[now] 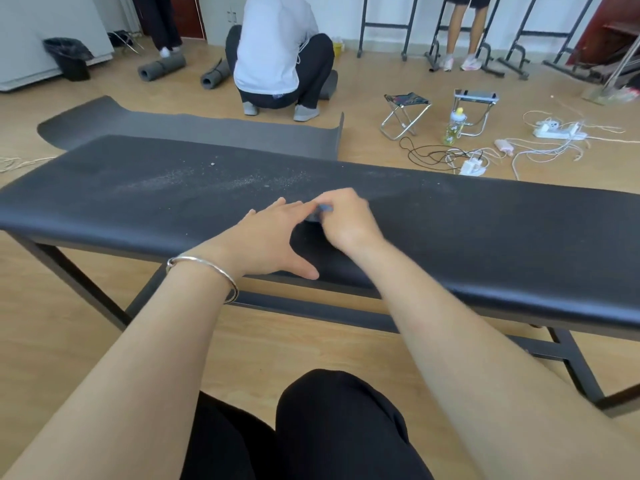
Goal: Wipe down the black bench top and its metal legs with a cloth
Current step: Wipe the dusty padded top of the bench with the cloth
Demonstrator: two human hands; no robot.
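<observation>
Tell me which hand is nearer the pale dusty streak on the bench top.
Left. The left hand lies flat just below the dusty streak; the right hand, pinching a small dark cloth, sits further along, right of its end.

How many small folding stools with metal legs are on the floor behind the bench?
2. One dark-seated folding stool stands beyond the black bench top, right of the crouching person; the second stool is just right of it, behind a clear bottle. Others may be hidden.

Black bench top (485, 237), pale dust (242, 181), wooden floor (86, 341)
</observation>
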